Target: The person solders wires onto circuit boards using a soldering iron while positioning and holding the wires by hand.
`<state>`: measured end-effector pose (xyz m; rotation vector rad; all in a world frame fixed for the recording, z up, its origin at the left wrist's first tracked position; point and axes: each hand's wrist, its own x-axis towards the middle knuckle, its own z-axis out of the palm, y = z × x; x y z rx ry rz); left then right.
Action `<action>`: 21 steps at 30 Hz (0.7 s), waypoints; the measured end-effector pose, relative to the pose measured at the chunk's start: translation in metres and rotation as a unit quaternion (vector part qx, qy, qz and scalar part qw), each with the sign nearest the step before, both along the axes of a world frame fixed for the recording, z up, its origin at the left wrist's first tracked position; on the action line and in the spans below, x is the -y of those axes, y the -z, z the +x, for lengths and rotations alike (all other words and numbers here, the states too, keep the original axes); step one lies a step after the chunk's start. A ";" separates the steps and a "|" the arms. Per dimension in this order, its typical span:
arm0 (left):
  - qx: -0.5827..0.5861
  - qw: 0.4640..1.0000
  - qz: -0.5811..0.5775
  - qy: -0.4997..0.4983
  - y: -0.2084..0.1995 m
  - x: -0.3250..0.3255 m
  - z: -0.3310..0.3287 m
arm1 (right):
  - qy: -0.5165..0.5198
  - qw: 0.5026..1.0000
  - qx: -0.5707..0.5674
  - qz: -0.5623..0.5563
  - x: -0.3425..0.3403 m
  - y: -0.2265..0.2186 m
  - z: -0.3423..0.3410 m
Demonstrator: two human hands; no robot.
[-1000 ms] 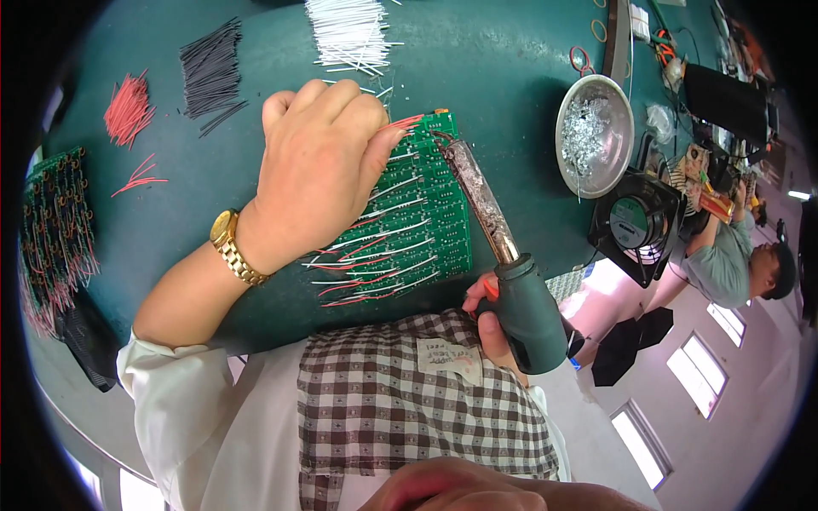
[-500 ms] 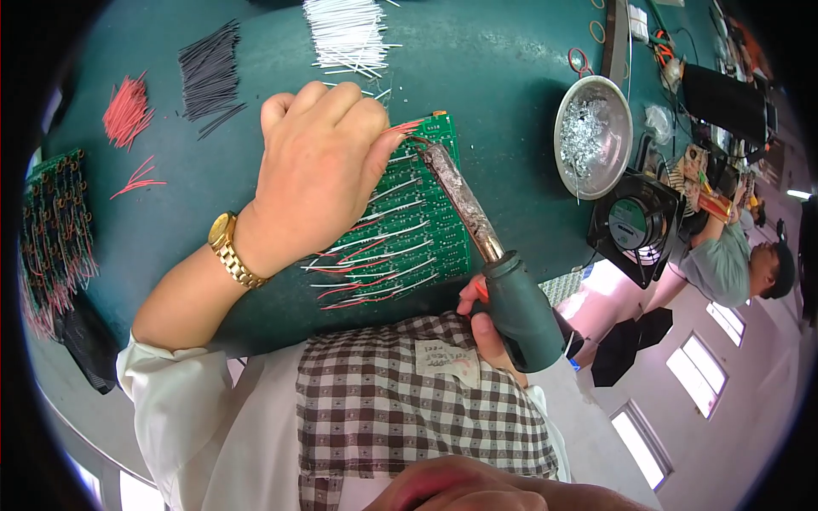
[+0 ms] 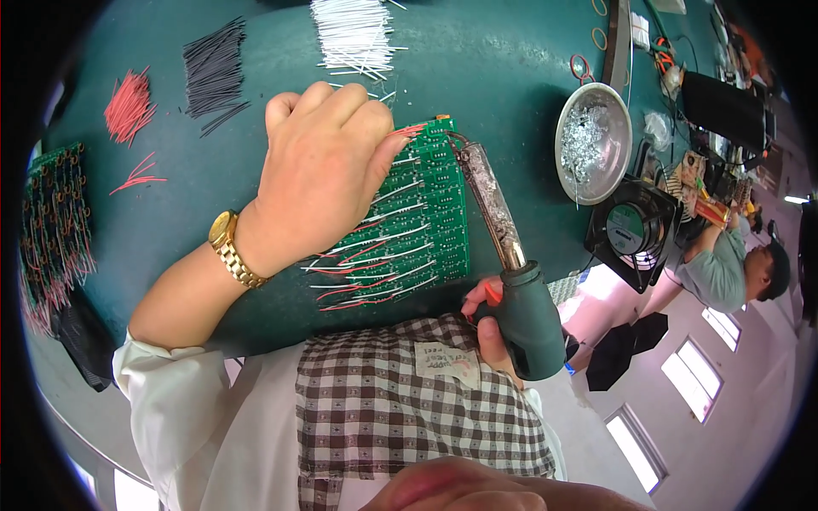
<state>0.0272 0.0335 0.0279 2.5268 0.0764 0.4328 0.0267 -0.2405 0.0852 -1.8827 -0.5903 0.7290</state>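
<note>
The left hand [image 3: 324,170] is pinching a small bunch of red wires [image 3: 413,130] between thumb and fingers, and their ends are reaching toward the top of the green circuit board [image 3: 447,230]. The board is lying on the table [image 3: 511,77], partly under the left hand and extending to its right. Below that hand's thumb, rows of white and red wires are sticking out leftward across the board.

The right hand [image 3: 489,330] is wrapping around the dark green handle of a soldering iron [image 3: 530,328], which is hiding part of its fingers. Up and left from this hand, the iron's thin tip is pointing at the board's upper right corner; whether it is touching cannot be told.

Beyond the left hand, a pile of white wires [image 3: 354,38] is lying; to its upper left, black wires [image 3: 215,68] and a red wire pile [image 3: 129,106] are resting. Above and right of the right hand, a metal bowl [image 3: 612,175] is holding silvery bits, and a black fan [image 3: 607,226] is standing just beside it.
</note>
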 end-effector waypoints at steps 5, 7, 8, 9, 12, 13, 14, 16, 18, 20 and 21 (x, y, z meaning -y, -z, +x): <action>0.000 1.000 0.001 -0.003 0.000 0.000 0.001 | 0.075 0.996 -0.036 0.021 -0.002 0.004 -0.008; -0.005 1.000 0.005 -0.004 0.000 0.001 0.001 | 0.126 0.990 -0.052 0.036 -0.007 0.005 -0.012; -0.004 1.000 0.005 -0.005 0.000 0.001 0.001 | 0.177 0.981 -0.067 0.051 -0.008 0.005 -0.013; -0.001 1.000 0.005 -0.005 0.000 0.001 0.001 | 0.177 0.981 -0.067 0.051 -0.009 0.005 -0.013; 0.002 1.000 0.007 -0.008 0.001 0.001 0.001 | 0.171 0.980 -0.080 0.056 -0.011 0.006 -0.012; 0.001 1.000 0.009 -0.009 0.001 0.001 0.001 | 0.168 0.980 -0.089 0.053 -0.014 0.003 -0.010; 0.001 1.000 0.010 -0.009 0.001 0.001 0.001 | 0.164 0.980 -0.097 0.050 -0.015 0.001 -0.009; 0.002 1.000 0.014 -0.010 0.001 0.000 0.002 | 0.123 0.986 -0.109 0.038 -0.008 0.000 -0.007; 0.002 1.000 0.014 -0.011 0.002 0.000 0.001 | 0.082 0.989 -0.121 0.026 -0.005 0.000 -0.005; 0.003 1.000 0.016 -0.011 0.002 0.000 0.002 | 0.060 0.992 -0.110 0.021 -0.005 0.000 -0.003; 0.004 1.000 0.017 -0.011 0.002 0.000 0.002 | 0.060 0.992 -0.110 0.022 -0.004 0.001 -0.003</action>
